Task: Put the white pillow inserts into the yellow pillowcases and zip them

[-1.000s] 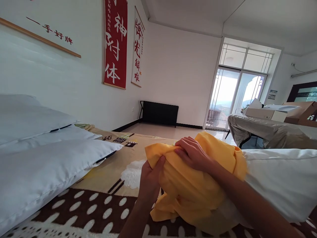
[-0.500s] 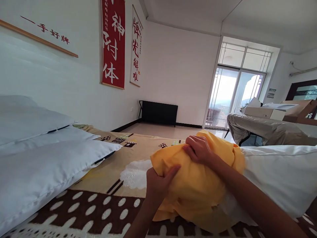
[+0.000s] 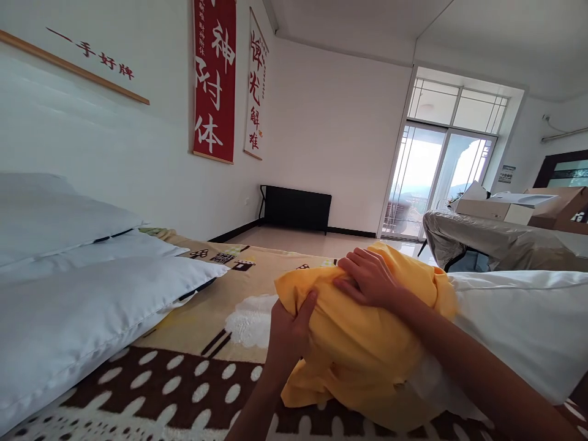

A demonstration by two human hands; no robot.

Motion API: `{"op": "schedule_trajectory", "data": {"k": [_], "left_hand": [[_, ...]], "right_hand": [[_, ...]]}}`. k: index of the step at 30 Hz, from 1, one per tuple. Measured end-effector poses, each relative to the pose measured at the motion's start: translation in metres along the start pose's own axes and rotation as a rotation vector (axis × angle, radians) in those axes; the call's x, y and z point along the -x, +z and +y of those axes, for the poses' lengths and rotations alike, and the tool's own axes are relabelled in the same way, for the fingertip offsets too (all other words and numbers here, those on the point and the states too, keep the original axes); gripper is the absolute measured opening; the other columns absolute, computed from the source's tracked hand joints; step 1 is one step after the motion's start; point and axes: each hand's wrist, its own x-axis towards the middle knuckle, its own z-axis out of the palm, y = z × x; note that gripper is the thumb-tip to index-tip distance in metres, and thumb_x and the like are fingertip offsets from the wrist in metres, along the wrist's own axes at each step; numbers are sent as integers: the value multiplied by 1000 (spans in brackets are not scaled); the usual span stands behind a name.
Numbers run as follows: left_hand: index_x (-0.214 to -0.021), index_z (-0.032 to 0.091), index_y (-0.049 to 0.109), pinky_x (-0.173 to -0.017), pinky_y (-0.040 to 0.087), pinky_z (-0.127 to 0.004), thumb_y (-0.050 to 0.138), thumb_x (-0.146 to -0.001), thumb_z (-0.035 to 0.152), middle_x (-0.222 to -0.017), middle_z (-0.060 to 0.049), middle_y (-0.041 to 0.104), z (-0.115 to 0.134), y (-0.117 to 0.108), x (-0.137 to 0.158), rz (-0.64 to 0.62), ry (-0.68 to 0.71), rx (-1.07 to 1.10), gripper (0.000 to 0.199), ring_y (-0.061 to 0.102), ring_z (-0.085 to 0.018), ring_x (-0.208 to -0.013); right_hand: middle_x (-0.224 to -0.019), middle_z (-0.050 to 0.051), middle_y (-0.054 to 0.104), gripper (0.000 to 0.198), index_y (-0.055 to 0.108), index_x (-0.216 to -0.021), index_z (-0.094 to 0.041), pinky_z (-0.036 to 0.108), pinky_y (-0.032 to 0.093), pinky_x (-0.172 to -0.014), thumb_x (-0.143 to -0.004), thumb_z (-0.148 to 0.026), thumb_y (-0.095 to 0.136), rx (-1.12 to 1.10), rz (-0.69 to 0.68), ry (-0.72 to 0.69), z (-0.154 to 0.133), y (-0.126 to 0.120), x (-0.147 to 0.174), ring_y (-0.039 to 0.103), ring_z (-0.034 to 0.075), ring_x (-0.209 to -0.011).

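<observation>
Your left hand pinches the yellow cover by one corner; your right hand grips its top, perhaps steadying it around the white pillow.

red scroll: 神附体 (top cropped) | white scroll: probably 牌光解难 | wide scroll: 一手好牌
</observation>
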Motion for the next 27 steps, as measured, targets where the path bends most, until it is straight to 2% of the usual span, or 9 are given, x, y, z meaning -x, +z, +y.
{"op": "schedule_trajectory", "data": {"k": [2, 5, 8, 10, 16, 20, 22, 25, 27], "left_hand": [[-81, 13, 66, -59, 51, -25, 70, -70, 41, -76, -5, 69, 3, 0, 0, 27, 14, -54, 30, 65, -22, -74], [-78, 13, 66, -50, 47, -24, 70, -67, 42, -65, -3, 66, 8, -3, 3, 78, -4, -65, 31, 63, -20, -65], [-72, 13, 65, -48, 45, -24, 70, -65, 45, -61, -3, 64, 12, -6, 7, 155, -5, -97, 33, 62, -20, -62], [-71, 13, 64, -47, 45, -25, 68, -65, 47, -61, -3, 63, 14, -8, 8, 176, -2, -117, 35, 61, -20, -60], [-73, 16, 60, -44, 39, -24, 65, -69, 45, -58, 0, 57, 7, -4, 9, 171, 76, -170, 30, 52, -15, -52], [-59, 19, 49, -44, 35, -22, 63, -73, 40, -47, 5, 45, 3, -1, 12, 201, 191, -277, 28, 39, -10, -44], [-54, 20, 46, -47, 36, -23, 64, -73, 38, -46, 5, 41, 3, -2, 13, 219, 252, -336, 32, 36, -9, -44], [-58, 19, 50, -53, 41, -23, 65, -73, 37, -54, 3, 48, 1, -4, 13, 194, 348, -383, 28, 45, -11, -52], [-73, 19, 55, -56, 44, -24, 66, -72, 38, -65, 1, 57, -5, -1, 12, 156, 365, -390, 22, 53, -14, -60]], "right_hand": [[-80, 7, 59, 11, 55, -87, -19, 35, 36, -74, -85, -26, 47, -48, -13, 40, -16, -7, -5, 48, 21, -77], [-87, 7, 61, 18, 54, -95, -19, 38, 37, -84, -81, -14, 45, -214, -3, 164, -48, -17, -13, 51, 20, -82], [-86, 5, 63, 14, 52, -92, -20, 34, 41, -79, -82, -15, 43, -426, 31, 314, -71, -21, -19, 53, 18, -80], [-84, 4, 62, 12, 51, -91, -20, 31, 42, -73, -82, -17, 44, -511, 50, 329, -77, -18, -20, 54, 17, -77], [-74, 1, 59, 9, 52, -89, -20, 27, 38, -59, -82, -22, 46, -360, 73, 173, -65, -3, -11, 52, 15, -66], [-65, 0, 52, 15, 53, -75, -21, 27, 34, -54, -86, -22, 44, -280, 81, 48, -55, -7, -9, 46, 14, -60], [-70, 3, 54, 18, 55, -75, -20, 27, 37, -58, -88, -20, 42, -308, 108, 5, -53, -11, -10, 48, 15, -66], [-84, 5, 59, 18, 56, -81, -20, 27, 42, -69, -89, -19, 40, -458, 131, 56, -48, -13, -11, 52, 15, -78], [-80, 2, 58, 16, 54, -82, -20, 25, 41, -65, -91, -22, 41, -548, 120, 171, -42, -10, -11, 52, 13, -72]]}}
